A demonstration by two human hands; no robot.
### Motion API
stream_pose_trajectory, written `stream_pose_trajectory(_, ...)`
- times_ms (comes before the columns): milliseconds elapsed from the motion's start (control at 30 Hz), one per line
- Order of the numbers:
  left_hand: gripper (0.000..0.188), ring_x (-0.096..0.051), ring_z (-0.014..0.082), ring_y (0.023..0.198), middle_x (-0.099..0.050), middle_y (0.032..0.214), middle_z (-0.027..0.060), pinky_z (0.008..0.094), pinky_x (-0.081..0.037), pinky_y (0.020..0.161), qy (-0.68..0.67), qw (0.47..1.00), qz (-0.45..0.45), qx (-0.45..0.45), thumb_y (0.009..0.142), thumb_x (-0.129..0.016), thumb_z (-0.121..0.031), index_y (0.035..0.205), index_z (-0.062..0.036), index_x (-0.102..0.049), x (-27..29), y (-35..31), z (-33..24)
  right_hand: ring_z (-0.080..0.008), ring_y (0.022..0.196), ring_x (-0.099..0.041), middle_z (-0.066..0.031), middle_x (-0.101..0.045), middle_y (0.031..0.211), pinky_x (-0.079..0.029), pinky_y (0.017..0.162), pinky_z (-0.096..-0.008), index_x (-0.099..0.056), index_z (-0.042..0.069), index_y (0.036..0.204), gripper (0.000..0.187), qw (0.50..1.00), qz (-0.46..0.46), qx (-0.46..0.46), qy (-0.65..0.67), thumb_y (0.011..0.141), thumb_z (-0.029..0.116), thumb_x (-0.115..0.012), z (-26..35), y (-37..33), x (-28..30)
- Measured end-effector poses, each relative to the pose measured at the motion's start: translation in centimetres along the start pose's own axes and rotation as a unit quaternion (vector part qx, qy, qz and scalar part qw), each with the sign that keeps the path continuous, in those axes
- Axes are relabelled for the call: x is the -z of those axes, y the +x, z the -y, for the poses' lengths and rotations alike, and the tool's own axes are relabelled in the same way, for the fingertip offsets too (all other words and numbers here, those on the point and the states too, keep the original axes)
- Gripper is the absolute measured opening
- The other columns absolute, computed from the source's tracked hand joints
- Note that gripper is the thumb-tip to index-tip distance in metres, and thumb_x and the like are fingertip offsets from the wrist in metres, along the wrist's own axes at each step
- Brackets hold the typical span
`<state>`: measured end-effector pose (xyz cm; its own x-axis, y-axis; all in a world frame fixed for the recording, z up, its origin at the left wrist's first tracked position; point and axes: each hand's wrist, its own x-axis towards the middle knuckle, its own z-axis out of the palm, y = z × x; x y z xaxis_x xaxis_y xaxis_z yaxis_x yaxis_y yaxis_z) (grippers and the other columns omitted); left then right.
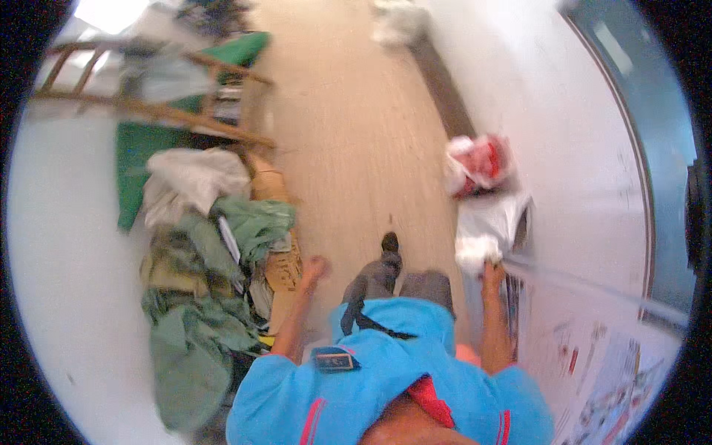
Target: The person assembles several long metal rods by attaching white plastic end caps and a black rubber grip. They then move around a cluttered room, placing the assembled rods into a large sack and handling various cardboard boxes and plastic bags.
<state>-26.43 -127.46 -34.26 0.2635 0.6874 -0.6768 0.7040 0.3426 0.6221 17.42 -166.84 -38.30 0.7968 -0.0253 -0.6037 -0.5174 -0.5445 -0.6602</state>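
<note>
My left hand (317,268) hangs beside the pile on the left. Motion blur smears its fingers, so I cannot tell if they are open or closed. Held out low on the right, my right hand (491,273) is closed on a white bunched cloth (475,253). The blur hides the cloth's exact kind. Just beyond it stands a white box-like thing (493,219), and past that a white bag with red contents (480,162).
Green and tan cloths (196,289) and cardboard (282,267) are heaped along the left wall. A wooden ladder-like frame (148,111) leans over a green sheet (141,167). The wooden floor (352,126) runs ahead as a corridor. A poster-like printed panel (601,378) is at the right.
</note>
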Motion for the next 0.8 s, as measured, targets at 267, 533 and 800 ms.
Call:
stream_pose_trajectory(267, 0.030, -0.066, 0.0192, 0.080, -0.067, 0.092, 0.0102, 0.0305, -0.053, 0.064, -0.127, 0.987, 0.087, -0.050, 0.090, -0.060, -0.025, 0.109, -0.0011, -0.061, -6.6, 9.1, -26.5, -0.0246, 0.068, -0.064, -0.0144, -0.066, 0.087, -0.056, 0.047, -0.0366, -0.065, -0.002, 0.104, 0.039, 0.998, -0.036, 0.044, 0.010, 0.079, 0.028, -0.065, 10.1, 10.5, -3.3)
stream_pose_trajectory(533, 0.033, -0.066, 0.0194, 0.077, -0.066, 0.090, 0.0107, 0.0303, -0.053, 0.063, -0.042, 0.996, 0.074, 0.018, 0.091, -0.061, -0.027, 0.106, 0.0019, -0.061, -8.1, 15.3, -21.3, -0.0339, 0.092, -0.063, -0.0209, -0.066, 0.096, -0.049, 0.083, -0.0418, -0.061, -0.003, 0.111, 0.045, 0.980, -0.115, 0.110, -0.116, 0.080, 0.030, -0.064, 23.9, 24.1, -12.6)
stream_pose_trajectory(800, 0.031, -0.067, 0.0208, 0.075, -0.067, 0.085, 0.0118, 0.0321, -0.052, 0.060, 0.071, 0.977, -0.024, 0.201, 0.088, -0.064, -0.025, 0.104, 0.0016, -0.059, -2.3, 8.3, -22.1, -0.0422, 0.108, -0.055, -0.0278, -0.057, 0.118, -0.044, 0.092, -0.0453, -0.055, -0.005, 0.119, 0.066, 0.951, -0.115, 0.142, -0.250, 0.079, 0.047, -0.066, 18.6, 44.8, -20.9)
